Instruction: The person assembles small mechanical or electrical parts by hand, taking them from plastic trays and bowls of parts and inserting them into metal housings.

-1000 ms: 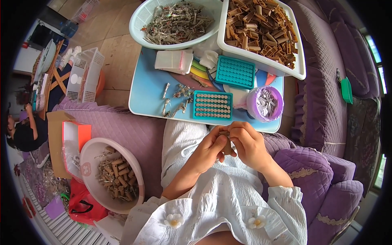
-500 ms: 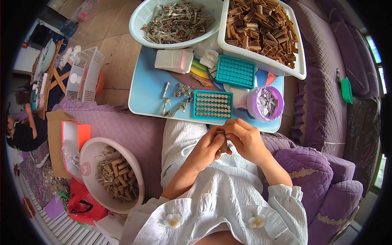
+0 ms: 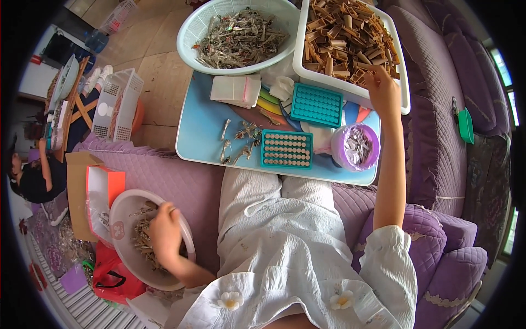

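Observation:
My left hand (image 3: 166, 233), smeared by motion, is over the pale pink basin (image 3: 121, 200) on my left. Small brown cardboard tubes (image 3: 143, 241) lie in that basin, partly hidden by the hand. My right arm stretches forward to the white bin (image 3: 406, 82), which is heaped with curved brown cardboard pieces (image 3: 350, 38). There my right hand (image 3: 382, 90) reaches over the near rim, fingers bent and pinched at one brown piece by the edge. Between my two arms, my lap holds nothing in sight.
A blue table (image 3: 192, 137) stands ahead with a teal tray of round pale pieces (image 3: 286, 149), another teal tray (image 3: 316, 105), a purple tub of silvery strips (image 3: 359, 147), clear bags (image 3: 235, 90) and tangled bits (image 3: 247, 134). Behind is a pale green basin (image 3: 186, 44). Another person (image 3: 38, 178) sits far left.
My hands have parted from the brown tube they held together over my lap. The left moved down-left to the pink basin, the right up to the white bin. The tube is no longer visible there.

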`<state>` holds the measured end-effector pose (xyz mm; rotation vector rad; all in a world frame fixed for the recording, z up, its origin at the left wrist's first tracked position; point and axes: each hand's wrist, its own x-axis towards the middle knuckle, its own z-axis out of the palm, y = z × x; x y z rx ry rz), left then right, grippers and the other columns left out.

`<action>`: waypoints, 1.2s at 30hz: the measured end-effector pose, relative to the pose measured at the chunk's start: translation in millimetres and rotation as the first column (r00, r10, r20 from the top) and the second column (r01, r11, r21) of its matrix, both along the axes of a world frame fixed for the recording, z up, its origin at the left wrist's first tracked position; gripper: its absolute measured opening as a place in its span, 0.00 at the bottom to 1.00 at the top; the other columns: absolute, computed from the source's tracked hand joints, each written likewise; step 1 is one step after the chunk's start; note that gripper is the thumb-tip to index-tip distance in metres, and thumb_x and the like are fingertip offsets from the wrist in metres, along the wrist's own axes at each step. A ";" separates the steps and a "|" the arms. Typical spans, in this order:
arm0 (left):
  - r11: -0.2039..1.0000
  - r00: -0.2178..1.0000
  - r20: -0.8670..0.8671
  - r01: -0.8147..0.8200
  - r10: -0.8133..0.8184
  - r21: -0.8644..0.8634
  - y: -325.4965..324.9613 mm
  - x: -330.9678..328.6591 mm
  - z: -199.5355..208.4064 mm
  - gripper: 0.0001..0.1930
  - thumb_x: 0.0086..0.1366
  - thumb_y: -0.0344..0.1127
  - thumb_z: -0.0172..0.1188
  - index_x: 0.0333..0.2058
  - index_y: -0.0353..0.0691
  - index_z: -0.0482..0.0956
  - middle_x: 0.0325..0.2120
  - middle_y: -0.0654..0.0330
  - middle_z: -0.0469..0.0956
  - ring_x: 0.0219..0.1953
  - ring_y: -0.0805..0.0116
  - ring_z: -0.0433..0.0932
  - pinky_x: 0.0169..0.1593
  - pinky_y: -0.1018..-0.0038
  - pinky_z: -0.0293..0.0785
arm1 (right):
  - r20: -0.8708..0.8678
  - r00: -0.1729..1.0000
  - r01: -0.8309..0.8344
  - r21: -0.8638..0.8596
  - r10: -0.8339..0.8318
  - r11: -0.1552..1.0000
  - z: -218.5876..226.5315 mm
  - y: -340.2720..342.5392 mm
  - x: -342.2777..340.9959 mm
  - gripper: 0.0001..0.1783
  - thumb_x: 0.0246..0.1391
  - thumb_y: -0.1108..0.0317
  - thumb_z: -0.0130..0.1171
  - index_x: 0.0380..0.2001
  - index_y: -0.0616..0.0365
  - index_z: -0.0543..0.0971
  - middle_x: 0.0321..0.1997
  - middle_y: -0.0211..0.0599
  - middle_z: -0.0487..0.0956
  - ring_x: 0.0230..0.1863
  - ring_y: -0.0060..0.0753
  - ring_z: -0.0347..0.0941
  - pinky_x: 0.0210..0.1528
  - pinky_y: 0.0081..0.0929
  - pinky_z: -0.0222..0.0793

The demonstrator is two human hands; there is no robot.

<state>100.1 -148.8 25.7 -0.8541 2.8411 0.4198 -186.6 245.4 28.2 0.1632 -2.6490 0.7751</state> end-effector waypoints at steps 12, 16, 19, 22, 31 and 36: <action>0.982 0.959 -0.282 0.077 -0.025 0.174 32.4 -60.9 -33.2 0.13 0.55 0.37 0.53 0.40 0.44 0.71 0.32 0.54 0.76 0.34 0.54 0.75 0.36 0.66 0.70 | 0.286 0.882 0.259 0.368 -0.374 0.893 -24.3 0.0 -53.7 0.28 0.41 0.48 0.55 0.40 0.57 0.63 0.35 0.51 0.75 0.39 0.52 0.71 0.39 0.41 0.67; 0.928 0.891 -0.403 0.309 -0.207 0.206 74.2 -121.4 -70.4 0.13 0.52 0.31 0.57 0.37 0.41 0.71 0.29 0.56 0.75 0.32 0.57 0.74 0.33 0.66 0.70 | 0.247 0.906 0.289 0.230 -0.343 0.929 -37.2 5.0 -51.6 0.28 0.38 0.52 0.56 0.40 0.56 0.64 0.38 0.48 0.75 0.40 0.51 0.71 0.40 0.41 0.65; 0.862 0.774 -0.433 0.507 -0.463 -0.016 87.3 -153.1 -86.6 0.14 0.50 0.30 0.57 0.39 0.42 0.70 0.32 0.56 0.74 0.35 0.58 0.73 0.35 0.66 0.70 | 0.197 0.931 0.275 0.177 -0.308 0.945 -42.2 10.2 -53.3 0.24 0.38 0.55 0.54 0.40 0.56 0.66 0.37 0.48 0.75 0.40 0.51 0.70 0.41 0.41 0.65; 0.850 0.749 -0.471 0.526 -0.465 -0.004 78.9 -171.1 -107.9 0.12 0.51 0.29 0.56 0.37 0.40 0.71 0.29 0.57 0.75 0.31 0.58 0.74 0.32 0.68 0.71 | 0.135 0.942 0.290 0.126 -0.306 0.949 -44.4 10.9 -54.1 0.23 0.39 0.57 0.53 0.39 0.56 0.68 0.37 0.49 0.75 0.39 0.51 0.70 0.40 0.41 0.65; 0.725 0.750 -0.656 0.406 0.083 0.557 50.2 -191.5 -77.6 0.09 0.55 0.30 0.56 0.35 0.36 0.73 0.27 0.58 0.77 0.26 0.75 0.74 0.28 0.81 0.68 | -0.105 0.914 0.369 -0.184 -0.391 0.911 -41.9 10.9 -50.4 0.17 0.43 0.66 0.47 0.40 0.58 0.68 0.27 0.50 0.75 0.31 0.50 0.72 0.36 0.39 0.65; 0.253 0.731 -0.500 0.431 0.464 0.866 44.3 -194.2 -50.8 0.08 0.55 0.27 0.56 0.34 0.37 0.70 0.31 0.59 0.75 0.31 0.78 0.72 0.29 0.84 0.68 | -0.198 0.886 0.365 -0.263 -0.420 0.893 -44.2 14.2 -48.5 0.15 0.44 0.69 0.47 0.38 0.60 0.69 0.27 0.47 0.75 0.29 0.47 0.72 0.35 0.37 0.65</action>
